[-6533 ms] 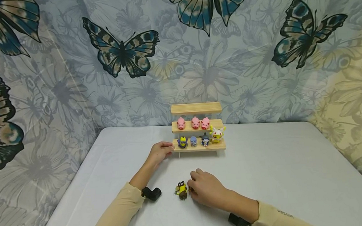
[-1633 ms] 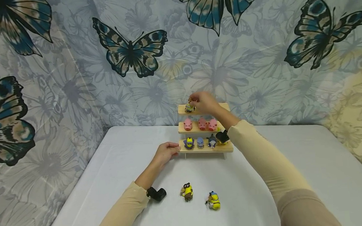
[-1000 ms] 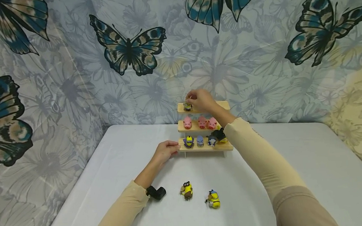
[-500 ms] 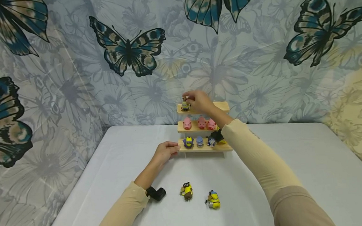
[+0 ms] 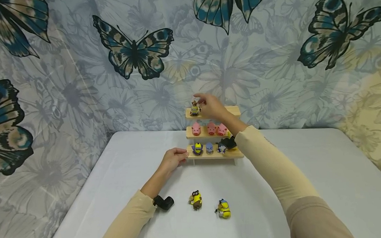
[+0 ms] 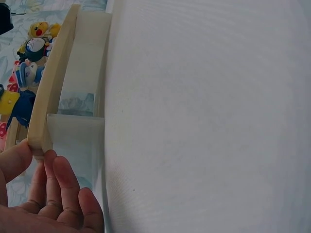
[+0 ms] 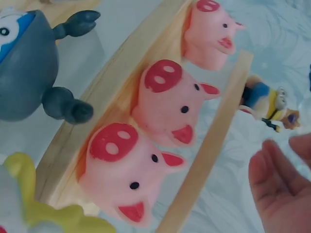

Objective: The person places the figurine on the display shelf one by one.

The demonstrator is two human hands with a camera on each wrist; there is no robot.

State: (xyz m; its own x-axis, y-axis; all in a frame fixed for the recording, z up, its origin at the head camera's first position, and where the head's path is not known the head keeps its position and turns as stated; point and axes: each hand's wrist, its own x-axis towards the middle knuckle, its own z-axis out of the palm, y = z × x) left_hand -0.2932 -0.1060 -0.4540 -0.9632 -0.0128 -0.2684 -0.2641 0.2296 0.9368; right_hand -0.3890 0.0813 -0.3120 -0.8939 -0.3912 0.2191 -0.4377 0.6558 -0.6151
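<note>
Your right hand [image 5: 211, 105] is raised to the top tier of the small three-tier wooden display shelf [image 5: 233, 111], just beside the little yellow figurine in blue overalls [image 5: 194, 108] that stands upright at the left end of that tier. In the right wrist view the fingers [image 7: 277, 191] are loosely spread with a gap between them and the figurine, so the hand seems to have let go, though the head view is too small to be sure.

Your left hand [image 5: 173, 160] holds the left end of the shelf's bottom tier, thumb on top and fingers [image 6: 63, 179] curled beneath the board.

On the middle tier three pink pig figures [image 7: 163, 104] sit in a row. The bottom tier carries a yellow and purple figure [image 5: 197, 148], a pale blue one and a dark one, partly hidden by your right forearm.

On the white worktop [image 5: 313, 173], near your left wrist, stand a yellow figurine with a brown head [image 5: 195, 199] and a yellow figurine with a blue cap [image 5: 223, 209], close together but apart.
</note>
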